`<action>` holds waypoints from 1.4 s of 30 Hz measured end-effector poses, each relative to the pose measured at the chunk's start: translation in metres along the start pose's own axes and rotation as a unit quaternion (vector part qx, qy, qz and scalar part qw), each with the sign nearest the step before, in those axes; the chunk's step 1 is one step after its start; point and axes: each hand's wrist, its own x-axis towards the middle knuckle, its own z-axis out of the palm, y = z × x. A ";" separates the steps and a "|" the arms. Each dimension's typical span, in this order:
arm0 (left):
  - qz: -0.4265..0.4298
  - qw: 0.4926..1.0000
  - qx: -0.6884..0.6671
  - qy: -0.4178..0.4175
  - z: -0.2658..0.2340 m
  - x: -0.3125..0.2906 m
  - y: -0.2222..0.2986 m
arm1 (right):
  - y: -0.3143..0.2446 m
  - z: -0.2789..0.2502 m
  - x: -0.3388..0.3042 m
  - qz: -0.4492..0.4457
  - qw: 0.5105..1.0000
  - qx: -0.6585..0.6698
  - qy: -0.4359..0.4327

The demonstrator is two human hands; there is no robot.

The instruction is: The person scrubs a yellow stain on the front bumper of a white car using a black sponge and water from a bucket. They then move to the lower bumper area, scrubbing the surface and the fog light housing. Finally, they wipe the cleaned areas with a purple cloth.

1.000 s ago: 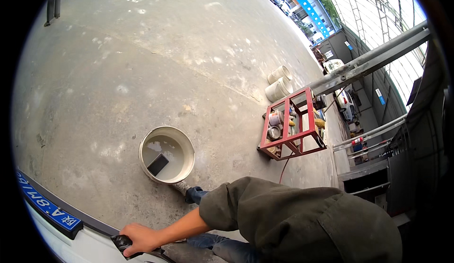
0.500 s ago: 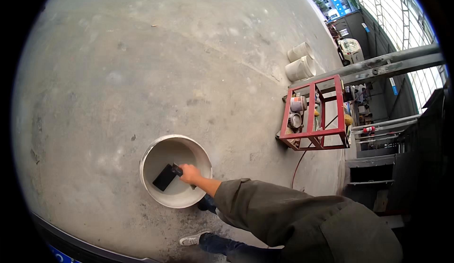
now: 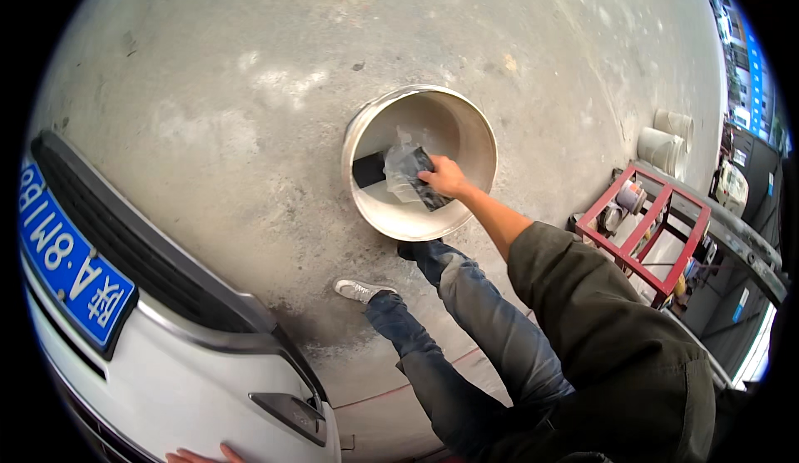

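My right hand (image 3: 448,178) is closed on a dark grey flat sheet (image 3: 427,190), which looks like wet sandpaper, inside a pale round bucket (image 3: 491,151). Splashing water (image 3: 403,172) covers part of the sheet, and its edges blur. A black rectangular piece (image 3: 369,169) lies in the bucket to the left of my hand, partly hidden by the splash. At the lower edge my left hand (image 3: 205,456) rests on the white body of a car (image 3: 200,371), its visible fingers apart; the rest of it is cut off.
The car's black trim (image 3: 150,230) and blue plate (image 3: 71,251) take up the lower left. My legs and a light shoe (image 3: 362,290) are close below the bucket. On the right stand a red metal cart (image 3: 645,238) with cans and pale buckets (image 3: 663,148) against a grey floor.
The view has swung left and down, bringing the car and my left hand in. My right hand stays in the bucket with the dark sheet, where water now splashes.
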 end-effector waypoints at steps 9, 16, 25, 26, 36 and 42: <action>-0.040 0.969 -0.241 -0.038 -0.017 -0.034 0.009 | -0.255 -0.006 -0.207 -0.234 0.958 -0.056 -0.156; -0.003 0.957 -0.286 -0.042 -0.015 -0.030 -0.008 | -0.436 0.071 -0.368 -0.482 0.847 0.024 -0.223; 0.035 0.968 -0.246 -0.026 -0.011 -0.003 -0.019 | -0.416 0.088 -0.361 -0.237 0.915 0.178 -0.274; 0.033 0.966 -0.253 -0.034 -0.011 -0.013 -0.018 | -0.420 0.090 -0.359 -0.224 0.908 0.201 -0.292; 0.038 0.961 -0.275 -0.014 -0.007 -0.007 -0.020 | -0.457 0.133 -0.356 -0.227 0.902 0.209 -0.301; 0.034 0.952 -0.303 -0.035 -0.006 -0.038 -0.015 | -0.468 0.162 -0.349 -0.369 0.904 0.099 -0.191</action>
